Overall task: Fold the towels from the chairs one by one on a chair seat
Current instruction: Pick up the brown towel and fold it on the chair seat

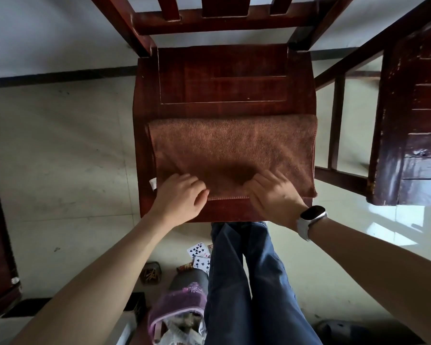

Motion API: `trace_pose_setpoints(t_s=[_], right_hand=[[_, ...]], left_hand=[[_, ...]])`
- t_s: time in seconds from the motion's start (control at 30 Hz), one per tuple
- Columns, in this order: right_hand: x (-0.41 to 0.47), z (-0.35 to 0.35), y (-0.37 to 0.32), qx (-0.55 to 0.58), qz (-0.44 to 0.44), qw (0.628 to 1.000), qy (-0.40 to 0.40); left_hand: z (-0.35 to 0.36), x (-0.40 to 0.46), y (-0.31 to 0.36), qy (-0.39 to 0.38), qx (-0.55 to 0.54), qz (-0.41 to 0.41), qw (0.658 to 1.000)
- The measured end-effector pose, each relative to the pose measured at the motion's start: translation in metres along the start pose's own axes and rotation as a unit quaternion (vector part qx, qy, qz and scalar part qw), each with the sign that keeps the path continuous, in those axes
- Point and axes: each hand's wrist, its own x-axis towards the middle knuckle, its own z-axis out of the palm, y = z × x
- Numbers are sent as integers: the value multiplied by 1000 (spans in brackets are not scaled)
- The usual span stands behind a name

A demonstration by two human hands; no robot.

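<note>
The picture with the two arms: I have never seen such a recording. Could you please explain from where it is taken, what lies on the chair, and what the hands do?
There is no machine here. A person wears a camera on the head, and it looks forward and down, so you see that person's own arms and blue trousers from above.

In front stands a dark red wooden chair. On the near half of its seat lies a brown towel, already folded into a flat band.

The left hand and the right hand both rest on the towel's near edge with fingers bent. Whether this is a real grip or only pressing, the picture does not settle. A watch sits on the right wrist.

Some playing cards lie on the floor below. Part of another chair shows at the right.
</note>
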Motion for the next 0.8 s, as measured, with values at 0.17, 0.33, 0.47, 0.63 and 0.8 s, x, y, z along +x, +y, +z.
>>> trace_pose_setpoints(t_s=[0.17, 0.33, 0.47, 0.63, 0.8], right_hand=[[42, 7, 11, -107, 37, 991, 69], [75, 33, 18, -147, 70, 986, 22], [75, 48, 24, -140, 86, 985, 42], [58, 44, 42, -132, 131, 982, 36], [16, 27, 78, -107, 254, 961, 9]], left_hand=[[1, 43, -1, 149, 86, -77, 982], [22, 74, -3, 104, 105, -125, 981], [40, 68, -10, 77, 110, -130, 982], [39, 60, -26, 85, 98, -208, 970], [33, 41, -42, 71, 64, -294, 951]])
